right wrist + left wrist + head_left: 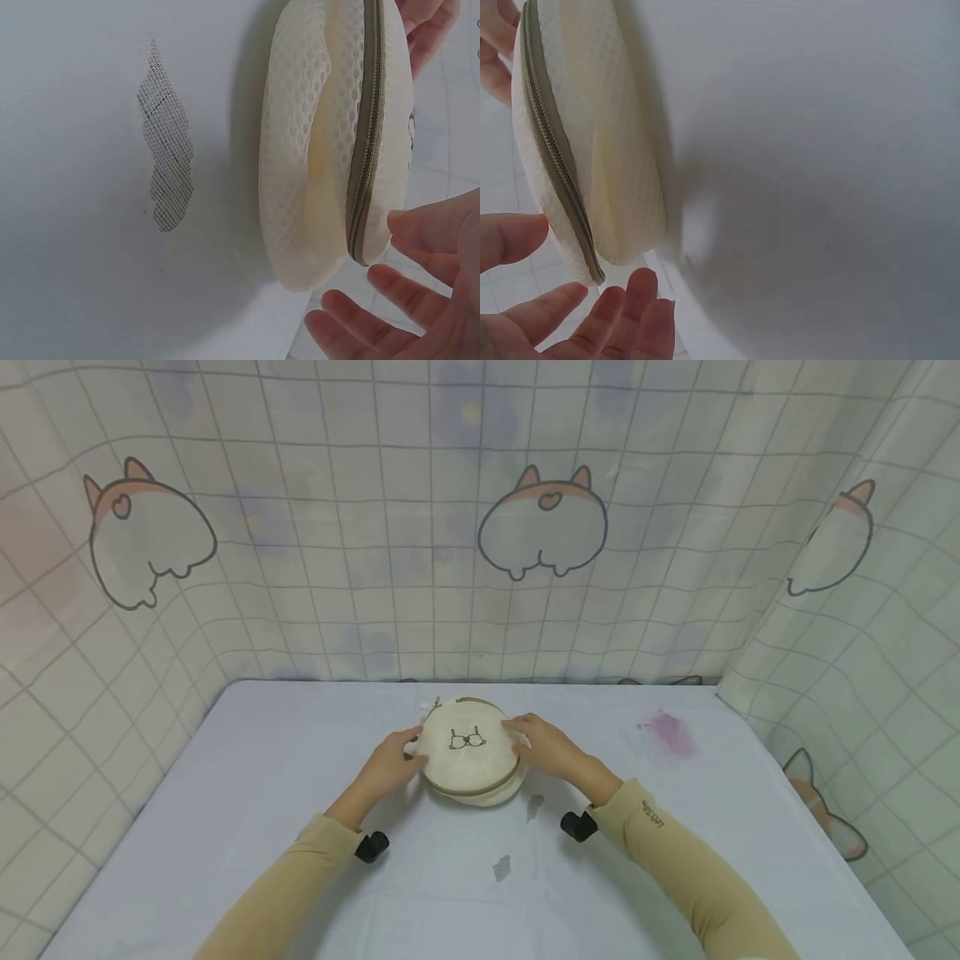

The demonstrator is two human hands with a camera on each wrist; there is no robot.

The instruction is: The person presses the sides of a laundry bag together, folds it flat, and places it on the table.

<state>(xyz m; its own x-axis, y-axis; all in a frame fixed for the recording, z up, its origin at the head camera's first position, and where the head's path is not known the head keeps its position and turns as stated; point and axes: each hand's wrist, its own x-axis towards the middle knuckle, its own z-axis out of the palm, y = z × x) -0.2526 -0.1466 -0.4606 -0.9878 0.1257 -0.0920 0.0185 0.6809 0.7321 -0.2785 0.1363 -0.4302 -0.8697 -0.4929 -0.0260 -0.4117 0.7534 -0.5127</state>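
Observation:
A round, cream mesh laundry bag (468,760) lies on the white-covered table, with a small dark line drawing on its top. A brown zipper (365,150) runs round its side, and the soft mesh below it is creased. My left hand (390,766) is at the bag's left edge, thumb and forefinger touching the rim, other fingers spread apart from it. On the opposite edge, my right hand (551,747) touches the rim with its thumb and forefinger; its remaining fingers (349,319) are spread beside the mesh. Neither hand's fingers are curled round the bag.
White cloth covers the table (300,735). Two grey patches (502,867) mark it in front of the bag, and a pink stain (670,732) lies to the right. A checked curtain (420,527) surrounds the back and sides. A black wrist camera (578,827) sits under the right cuff.

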